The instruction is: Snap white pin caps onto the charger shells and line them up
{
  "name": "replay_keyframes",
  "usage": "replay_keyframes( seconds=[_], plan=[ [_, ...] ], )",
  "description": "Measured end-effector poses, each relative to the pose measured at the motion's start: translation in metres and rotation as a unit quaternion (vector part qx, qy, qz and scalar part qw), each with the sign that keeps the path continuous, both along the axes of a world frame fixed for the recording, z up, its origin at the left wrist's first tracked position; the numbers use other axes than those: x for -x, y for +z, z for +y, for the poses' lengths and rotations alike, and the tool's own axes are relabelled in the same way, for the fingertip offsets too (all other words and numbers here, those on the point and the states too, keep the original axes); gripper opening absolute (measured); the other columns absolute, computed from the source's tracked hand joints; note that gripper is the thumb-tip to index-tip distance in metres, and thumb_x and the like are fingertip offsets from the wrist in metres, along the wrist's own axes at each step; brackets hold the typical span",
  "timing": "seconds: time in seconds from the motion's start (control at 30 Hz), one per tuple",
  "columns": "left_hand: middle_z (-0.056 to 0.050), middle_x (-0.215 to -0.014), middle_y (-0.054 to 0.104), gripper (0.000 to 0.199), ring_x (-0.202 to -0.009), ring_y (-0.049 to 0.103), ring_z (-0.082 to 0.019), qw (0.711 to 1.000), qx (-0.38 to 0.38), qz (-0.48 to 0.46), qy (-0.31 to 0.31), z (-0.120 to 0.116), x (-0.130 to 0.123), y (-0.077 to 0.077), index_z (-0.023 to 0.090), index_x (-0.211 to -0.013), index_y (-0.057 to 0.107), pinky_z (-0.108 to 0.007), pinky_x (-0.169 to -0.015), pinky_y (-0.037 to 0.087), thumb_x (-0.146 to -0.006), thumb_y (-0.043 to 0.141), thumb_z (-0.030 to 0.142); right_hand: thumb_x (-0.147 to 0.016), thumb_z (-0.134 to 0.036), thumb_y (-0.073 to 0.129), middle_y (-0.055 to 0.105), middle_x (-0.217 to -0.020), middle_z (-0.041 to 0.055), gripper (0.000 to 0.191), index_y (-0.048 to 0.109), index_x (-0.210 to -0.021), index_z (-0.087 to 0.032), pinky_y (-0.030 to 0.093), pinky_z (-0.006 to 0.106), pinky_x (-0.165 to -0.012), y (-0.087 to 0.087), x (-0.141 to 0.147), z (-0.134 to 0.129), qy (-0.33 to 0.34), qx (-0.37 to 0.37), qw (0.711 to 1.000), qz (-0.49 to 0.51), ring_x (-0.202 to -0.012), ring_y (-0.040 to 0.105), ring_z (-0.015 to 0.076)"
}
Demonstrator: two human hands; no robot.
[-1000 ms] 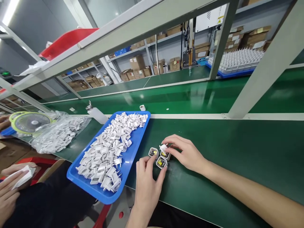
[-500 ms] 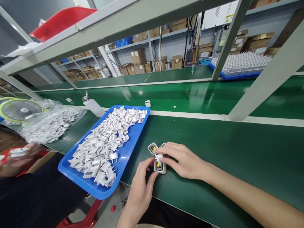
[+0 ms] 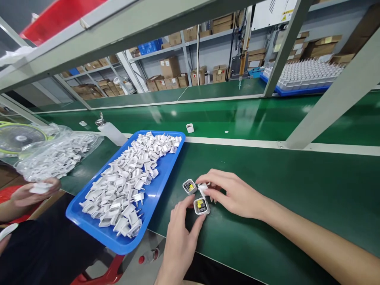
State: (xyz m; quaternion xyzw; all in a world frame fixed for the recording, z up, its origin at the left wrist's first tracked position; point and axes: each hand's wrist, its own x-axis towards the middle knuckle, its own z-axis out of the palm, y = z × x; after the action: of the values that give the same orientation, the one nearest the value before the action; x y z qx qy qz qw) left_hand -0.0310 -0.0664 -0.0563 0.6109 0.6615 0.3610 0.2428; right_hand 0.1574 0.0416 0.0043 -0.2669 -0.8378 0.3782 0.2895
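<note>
On the green bench stands an open white charger housing (image 3: 201, 206) with yellow and black parts inside; the thumb and fingers of my left hand (image 3: 183, 225) are closed around its sides. My right hand (image 3: 227, 192) pinches a white plug cap (image 3: 203, 188) between thumb and fingers, just above and behind that housing. A second open housing (image 3: 189, 186) with similar parts stands to the upper left, untouched. Metal pins and white plastic show partly beneath my right fingers, where the rest is hidden.
A blue tray (image 3: 162, 198) heaped with white plug caps lies to the left. Beyond it are a pump bottle (image 3: 112, 133) and a plastic bag of white parts (image 3: 63, 156). A co-worker's hand (image 3: 28, 196) holds a white piece. A slanted post (image 3: 332, 93) rises at right.
My right hand has lifted the white cap off from over the near housing, back and slightly right, uncovering its inside. The piece on the belt and the co-worker's hand have shifted right.
</note>
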Motion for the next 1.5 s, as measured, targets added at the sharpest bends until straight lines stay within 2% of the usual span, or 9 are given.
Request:
replay_keyframes(
  seconds=[0.1,0.2,0.27,0.47,0.63,0.8,1.0,1.23,1.5],
  plan=[
    [-0.007,-0.112,0.069,0.068,-0.106,0.065,-0.031,0.998,0.007,0.042,0.053,0.005,-0.012,0.001,0.028,-0.14,0.052,-0.052,-0.099,0.046,-0.08,0.081,0.044,-0.105,-0.016,0.05,0.067,-0.112,0.0057,0.028,0.071,-0.123,-0.024,0.053,0.031,-0.088,-0.003,0.001,0.0,0.022,-0.023,0.999,-0.031,-0.099,0.066,0.0178],
    [-0.007,-0.108,0.07,0.05,-0.101,0.066,-0.032,0.995,-0.013,0.059,0.082,0.01,-0.021,0.001,0.024,-0.129,0.057,-0.057,-0.098,0.043,-0.086,0.074,0.043,-0.104,-0.016,0.051,0.066,-0.112,0.0061,0.029,0.072,-0.122,-0.024,0.054,0.031,-0.087,-0.004,0.0,0.001,0.021,-0.038,0.999,-0.029,-0.097,0.066,0.0175],
    [-0.008,-0.115,0.071,0.04,-0.104,0.066,-0.032,0.997,-0.016,0.047,0.061,0.009,-0.018,0.001,0.025,-0.125,0.059,-0.055,-0.096,0.046,-0.089,0.07,0.039,-0.104,-0.017,0.053,0.066,-0.112,0.0061,0.027,0.073,-0.12,-0.024,0.054,0.031,-0.086,-0.001,-0.002,0.003,0.022,-0.045,0.999,-0.021,-0.097,0.066,0.0172],
    [-0.007,-0.128,0.069,0.05,-0.121,0.064,-0.027,0.997,0.0,-0.066,-0.029,-0.004,0.008,-0.001,0.029,-0.134,0.055,-0.044,-0.097,0.053,-0.088,0.074,0.03,-0.101,-0.013,0.057,0.069,-0.111,0.0066,0.032,0.064,-0.132,-0.02,0.052,0.03,-0.082,0.003,-0.006,0.002,0.094,-0.085,0.989,-0.081,-0.097,0.065,0.0187],
    [-0.008,-0.124,0.07,0.054,-0.118,0.066,-0.027,0.995,0.009,-0.1,0.007,-0.002,0.004,-0.006,0.028,-0.129,0.059,-0.043,-0.097,0.055,-0.081,0.083,0.034,-0.1,-0.012,0.061,0.067,-0.09,0.0037,0.007,0.067,-0.1,-0.016,0.049,0.03,-0.075,-0.003,0.0,-0.003,0.097,-0.12,0.981,-0.115,-0.084,0.061,0.0184],
    [-0.009,-0.128,0.069,0.065,-0.119,0.067,-0.027,0.989,0.049,-0.139,0.017,-0.001,0.0,-0.007,0.03,-0.138,0.056,-0.041,-0.098,0.055,-0.079,0.084,0.037,-0.101,-0.014,0.06,0.069,-0.098,0.0037,0.01,0.064,-0.111,-0.015,0.049,0.028,-0.077,0.002,0.002,-0.006,0.099,-0.111,0.987,-0.055,-0.088,0.062,0.0172],
    [-0.006,-0.131,0.069,0.062,-0.119,0.065,-0.026,0.992,0.044,-0.114,0.02,-0.003,-0.002,-0.003,0.033,-0.14,0.055,-0.039,-0.095,0.057,-0.083,0.08,0.033,-0.104,-0.014,0.05,0.068,-0.097,0.0072,0.016,0.066,-0.102,-0.015,0.052,0.037,-0.088,0.0,0.011,-0.017,0.126,-0.192,0.965,-0.124,-0.092,0.061,0.0212],
    [-0.009,-0.136,0.067,0.058,-0.122,0.063,-0.027,0.992,0.031,-0.106,-0.056,-0.002,0.007,0.0,0.03,-0.141,0.054,-0.046,-0.101,0.055,-0.088,0.076,0.035,-0.103,-0.016,0.057,0.069,-0.113,0.0091,0.018,0.06,-0.12,-0.017,0.054,0.037,-0.094,0.001,0.01,-0.019,0.111,-0.139,0.977,-0.12,-0.104,0.065,0.0215],
    [-0.004,-0.124,0.07,0.037,-0.109,0.067,-0.022,0.995,0.021,-0.08,-0.053,-0.003,0.009,0.002,0.03,-0.124,0.062,-0.037,-0.092,0.058,-0.089,0.072,0.025,-0.103,-0.017,0.056,0.063,-0.097,0.0066,0.009,0.064,-0.1,-0.018,0.051,0.031,-0.075,0.0,0.014,-0.021,0.108,-0.137,0.97,-0.169,-0.086,0.06,0.0186]
  ],
)
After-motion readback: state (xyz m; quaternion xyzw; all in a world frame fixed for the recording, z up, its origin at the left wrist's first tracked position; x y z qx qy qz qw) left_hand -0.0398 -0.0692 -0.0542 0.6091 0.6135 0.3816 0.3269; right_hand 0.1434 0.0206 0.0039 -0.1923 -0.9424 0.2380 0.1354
